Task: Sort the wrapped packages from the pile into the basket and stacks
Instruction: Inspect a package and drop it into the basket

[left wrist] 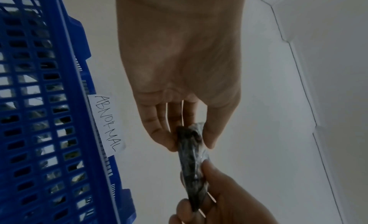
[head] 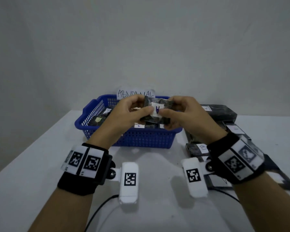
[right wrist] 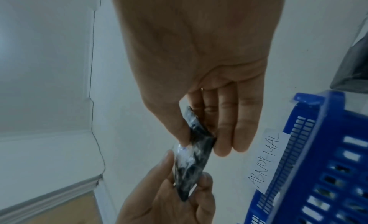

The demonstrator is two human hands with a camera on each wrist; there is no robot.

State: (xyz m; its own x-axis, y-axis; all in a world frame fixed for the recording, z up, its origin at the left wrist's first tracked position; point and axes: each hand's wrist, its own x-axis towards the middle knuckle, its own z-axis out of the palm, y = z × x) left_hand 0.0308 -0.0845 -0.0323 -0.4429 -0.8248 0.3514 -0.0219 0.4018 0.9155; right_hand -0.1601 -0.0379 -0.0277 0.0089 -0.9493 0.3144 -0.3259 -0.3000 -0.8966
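Both hands hold one dark wrapped package (head: 155, 111) with a white label marked "A" above the blue basket (head: 132, 138). My left hand (head: 132, 109) pinches its left end between thumb and fingers, and my right hand (head: 177, 111) pinches its right end. In the left wrist view the package (left wrist: 191, 161) shows edge-on, stretched between my left hand (left wrist: 189, 139) and the other hand below. The right wrist view has the same package (right wrist: 193, 158) pinched by my right hand (right wrist: 199, 137). The basket holds several wrapped packages and bears a paper sign "ABNORMAL" (head: 135, 93).
To the right of the basket lie several dark wrapped packages (head: 219, 113) with white labels, one marked "B" (head: 203, 147). White table (head: 40, 156) extends in front and to the left. A cable (head: 99, 210) trails from the left wrist unit. A pale wall stands behind.
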